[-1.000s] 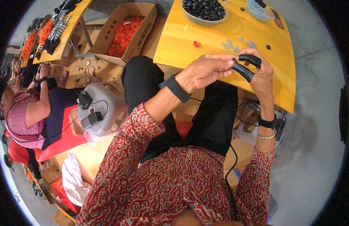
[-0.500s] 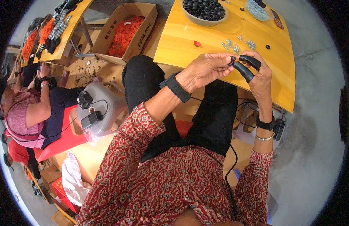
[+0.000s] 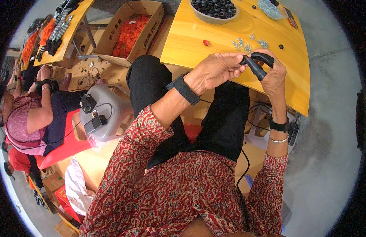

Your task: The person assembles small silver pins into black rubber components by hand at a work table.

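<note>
Over the table's near edge, my left hand (image 3: pixel 216 73) and my right hand (image 3: pixel 273 75) meet fingertip to fingertip. A small dark piece (image 3: pixel 243 61) is pinched in my left fingers; its exact kind is partly hidden. My right thumb and index finger wear black finger covers (image 3: pixel 256 70), and their tips touch that piece. A bit of red shows between the two covered fingers, too small to name. Just beyond the hands, small silvery pieces (image 3: pixel 248 47) lie scattered on the yellow table (image 3: pixel 214 41), with a small red piece (image 3: pixel 206 42) to the left.
At the table's far side stands a bowl (image 3: pixel 214 18) of round black pieces. Right of it are a tub of pale blue bits (image 3: pixel 270 10) and a phone-like device (image 3: pixel 291 19). A cardboard box (image 3: pixel 106 43) holds orange-red bits. Another person (image 3: pixel 31 118) sits at left, beside a grey stool (image 3: pixel 108 118).
Both hands stay together at nearly the same spot. My right covered fingers have shifted slightly, and the index fingertip has come closer to the dark piece.
</note>
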A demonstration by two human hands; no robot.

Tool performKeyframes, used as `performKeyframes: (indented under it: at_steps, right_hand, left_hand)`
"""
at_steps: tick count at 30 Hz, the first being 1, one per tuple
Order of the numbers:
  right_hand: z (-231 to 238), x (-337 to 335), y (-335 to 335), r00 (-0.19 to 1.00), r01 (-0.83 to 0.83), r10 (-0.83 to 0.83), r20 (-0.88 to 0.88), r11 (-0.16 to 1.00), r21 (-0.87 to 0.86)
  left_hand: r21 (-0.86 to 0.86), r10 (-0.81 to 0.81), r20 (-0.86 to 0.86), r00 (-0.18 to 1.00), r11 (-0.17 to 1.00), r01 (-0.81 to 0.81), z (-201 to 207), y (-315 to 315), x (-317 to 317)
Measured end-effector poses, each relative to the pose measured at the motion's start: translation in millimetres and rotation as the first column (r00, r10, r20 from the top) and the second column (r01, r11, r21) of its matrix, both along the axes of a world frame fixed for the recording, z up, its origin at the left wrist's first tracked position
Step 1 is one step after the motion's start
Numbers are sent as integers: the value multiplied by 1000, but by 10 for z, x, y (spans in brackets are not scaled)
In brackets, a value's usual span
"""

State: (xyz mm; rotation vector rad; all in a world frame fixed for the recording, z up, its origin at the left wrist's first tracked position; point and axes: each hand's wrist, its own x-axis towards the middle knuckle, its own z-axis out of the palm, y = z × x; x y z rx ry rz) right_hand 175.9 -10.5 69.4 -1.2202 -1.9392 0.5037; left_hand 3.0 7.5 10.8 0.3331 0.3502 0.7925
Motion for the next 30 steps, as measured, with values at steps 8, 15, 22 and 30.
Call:
performKeyframes:
  at_steps: [8,15,22,30]
  right_hand:
    - [-148,25,8,970,57,-58,-235,998,-7]
    - [-215,50,-103,954,121,-107,-281,992,33]
    - [-304,-65,-190,935,170,-163,-316,985,-3]
    - [-331,-101,-201,937,203,-190,-292,979,13]
  left_hand:
    - [53,-6,38,999,999,4,9,25,-12]
    - [14,41,40,998,999,-42,41,43,-45]
    - [48,41,-3,999,998,-41,-11,42,-32]
    - [85,39,-14,999,996,-38,-28,27,-16]
